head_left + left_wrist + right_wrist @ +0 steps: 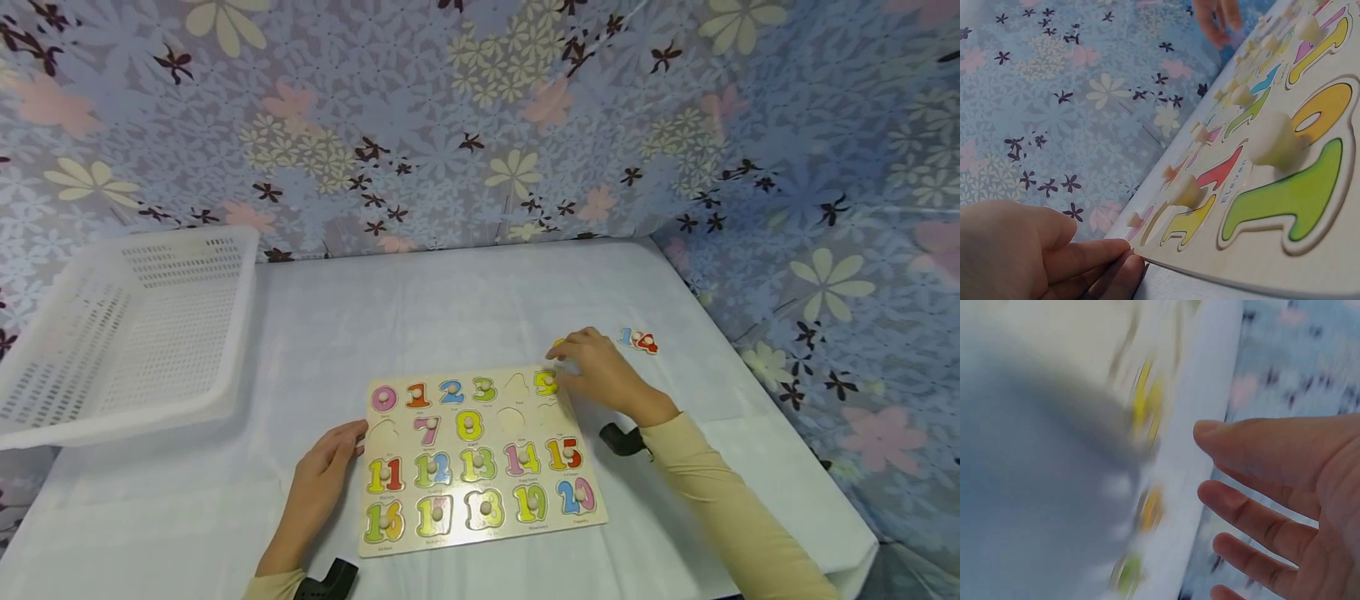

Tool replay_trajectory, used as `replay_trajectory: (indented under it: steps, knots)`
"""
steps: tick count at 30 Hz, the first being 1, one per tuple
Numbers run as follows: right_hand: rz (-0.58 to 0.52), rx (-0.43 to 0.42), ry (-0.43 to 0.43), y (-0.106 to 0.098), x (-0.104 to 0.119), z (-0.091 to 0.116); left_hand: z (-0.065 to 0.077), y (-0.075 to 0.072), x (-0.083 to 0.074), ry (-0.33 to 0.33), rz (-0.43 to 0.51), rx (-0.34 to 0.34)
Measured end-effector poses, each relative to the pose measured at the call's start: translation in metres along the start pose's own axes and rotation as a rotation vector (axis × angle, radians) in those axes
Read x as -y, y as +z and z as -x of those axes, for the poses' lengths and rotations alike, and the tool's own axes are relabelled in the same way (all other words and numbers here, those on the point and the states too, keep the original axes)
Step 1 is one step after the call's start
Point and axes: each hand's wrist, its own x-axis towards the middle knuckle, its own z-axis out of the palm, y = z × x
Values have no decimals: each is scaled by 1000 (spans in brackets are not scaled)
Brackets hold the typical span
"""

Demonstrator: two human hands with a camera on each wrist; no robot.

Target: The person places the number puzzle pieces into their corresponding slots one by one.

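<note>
A wooden number puzzle board (491,542) lies on the table, its coloured number pieces bearing round knobs. Several recesses, such as the one right of the 3, show bare wood. My left hand (324,471) touches the board's left edge with extended fingertips, seen also at the corner in the left wrist view. Beyond the upper right corner, my right hand (600,371) hovers near the yellow 5 (546,382), fingers spread and holding nothing in the right wrist view. A yellow piece (558,342) shows partly behind it. Farther right lie loose blue and red number pieces (647,342).
A white perforated plastic basket (243,333) stands at the left of the white-covered table (420,308). Flowered cloth (420,125) hangs behind the table and along its right side.
</note>
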Motion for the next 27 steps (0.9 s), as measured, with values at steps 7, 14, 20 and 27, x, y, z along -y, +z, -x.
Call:
replay_trajectory:
  steps: [7, 14, 20, 27]
  knots:
    - [76, 10, 194, -12, -47, 6, 1, 0, 1, 0, 4, -6]
    - [143, 41, 245, -5, -61, 2, 1, 1, 3, 2, 7, -6]
    - [155, 33, 260, -2, -64, 1, 1, 1, 2, 1, 1, -7]
    - [158, 19, 241, 1, -50, -5, 0, 0, 1, -11, -8, -4]
